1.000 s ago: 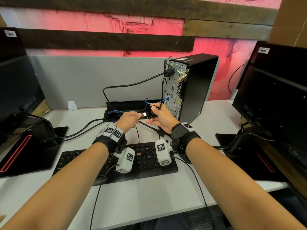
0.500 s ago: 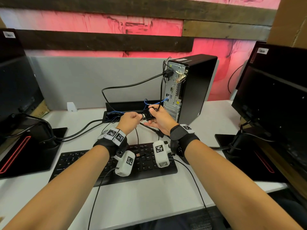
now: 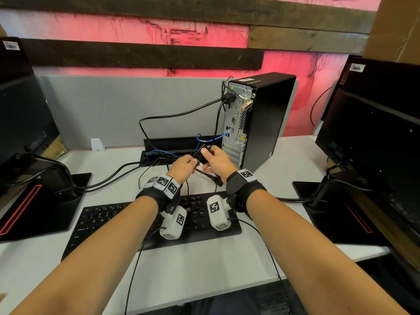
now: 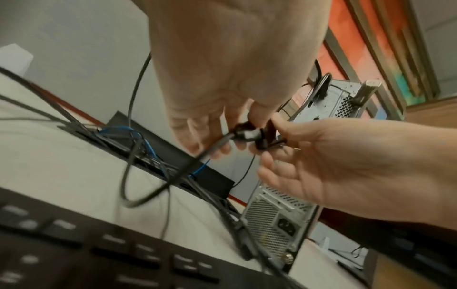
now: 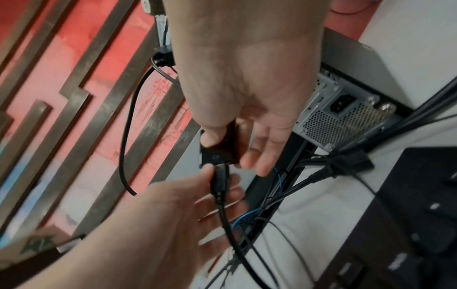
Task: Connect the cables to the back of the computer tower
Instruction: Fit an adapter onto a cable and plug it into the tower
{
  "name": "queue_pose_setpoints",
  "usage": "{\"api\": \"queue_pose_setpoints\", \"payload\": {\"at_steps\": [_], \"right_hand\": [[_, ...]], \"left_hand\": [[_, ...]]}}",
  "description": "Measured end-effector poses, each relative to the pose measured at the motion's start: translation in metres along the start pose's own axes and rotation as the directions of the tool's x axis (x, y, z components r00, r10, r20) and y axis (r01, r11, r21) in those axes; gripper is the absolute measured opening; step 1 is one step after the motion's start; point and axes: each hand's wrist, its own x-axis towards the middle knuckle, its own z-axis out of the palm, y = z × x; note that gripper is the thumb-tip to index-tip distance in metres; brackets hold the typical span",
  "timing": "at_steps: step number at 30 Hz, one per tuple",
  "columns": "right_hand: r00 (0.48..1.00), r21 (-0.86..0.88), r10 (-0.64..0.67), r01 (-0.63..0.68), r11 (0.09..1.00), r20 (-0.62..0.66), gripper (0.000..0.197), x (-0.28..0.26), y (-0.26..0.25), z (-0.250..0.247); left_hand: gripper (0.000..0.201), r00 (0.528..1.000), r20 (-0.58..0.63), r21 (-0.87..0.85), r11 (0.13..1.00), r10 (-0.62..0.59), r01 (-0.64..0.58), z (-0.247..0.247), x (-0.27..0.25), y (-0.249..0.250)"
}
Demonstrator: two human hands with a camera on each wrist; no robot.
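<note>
Both hands meet above the desk (image 3: 268,155), just left of the tower (image 3: 268,119) and in front of its lower rear panel; the right hand (image 3: 217,161) holds a small black adapter (image 5: 219,150), thumb on top and fingers curled beneath; the left hand (image 3: 183,165) pinches a black plug (image 5: 220,181) between thumb and fingers, its cable (image 5: 232,224) trailing down to the desk. The step in hand looks like joining plug to adapter, not yet a tower port; whether the plug is fully seated I cannot tell. The plug's long axis runs along the line between the 2 hands, its tip toward the adapter's end face. Next, I judge, comes a straight push along that axis, then carrying the joined piece to a free port; 2 black cables and 1 blue one already sit in the rear panel.
</note>
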Motion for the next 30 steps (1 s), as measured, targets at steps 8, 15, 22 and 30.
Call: {"api": "queue_pose_setpoints", "payload": {"at_steps": [8, 15, 22, 30], "right_hand": [[0.946, -0.857, 0.249, 0.052, 0.512, 0.207, 0.041, -0.018, 0.057, -0.022], [0.938, -0.802, 0.315, -0.077, 0.592, 0.143, 0.042, -0.018, 0.051, -0.018], [0.973, -0.214, 0.22, -0.202, 0.956, 0.063, 0.04, -0.015, 0.041, -0.034], [0.982, 0.118, 0.166, -0.176, 0.977, 0.09, 0.038, -0.017, 0.033, -0.054]], "left_hand": [[0.064, 0.802, -0.27, 0.313, 0.74, -0.532, 0.596, -0.037, 0.004, -0.093], [0.022, 0.881, -0.064, 0.528, 0.733, -0.469, 0.429, -0.011, -0.004, -0.065], [0.035, 0.913, 0.134, 0.761, 0.63, -0.386, 0.154, 0.02, -0.008, -0.036], [0.044, 0.908, 0.188, 0.726, 0.676, -0.374, 0.128, 0.017, -0.007, -0.044]]}}
